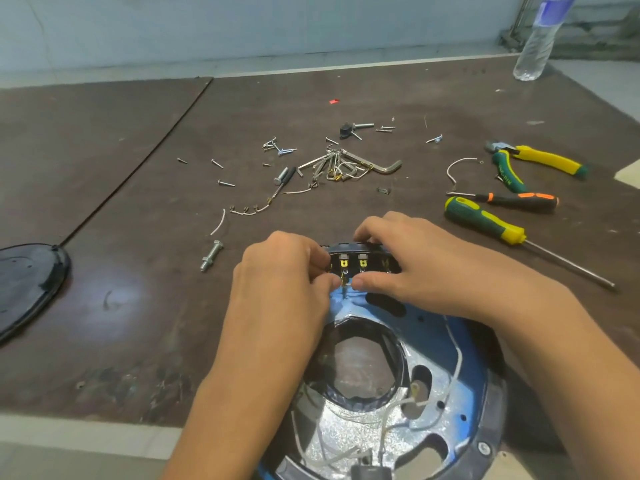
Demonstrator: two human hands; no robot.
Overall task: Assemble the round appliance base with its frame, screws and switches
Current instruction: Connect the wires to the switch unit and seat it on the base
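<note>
The round blue appliance base (450,368) lies open-side up at the table's near edge, with foil lining, white wires (457,365) and a dark centre ring. At its far rim sits a black switch block (360,261) with brass terminals. My left hand (280,282) pinches a small wire terminal just below the block. Opposite it, my right hand (412,261) grips the block, fingers curled over its top and thumb pressing beside the same terminal. Loose screws (280,148) lie scattered farther back.
A green-yellow screwdriver (485,220), an orange-black screwdriver (519,199) and pliers (533,161) lie right. A hex key (384,167), wire pieces, a bolt (211,255), a black round cover (24,282) at left and a water bottle (540,36) at back right.
</note>
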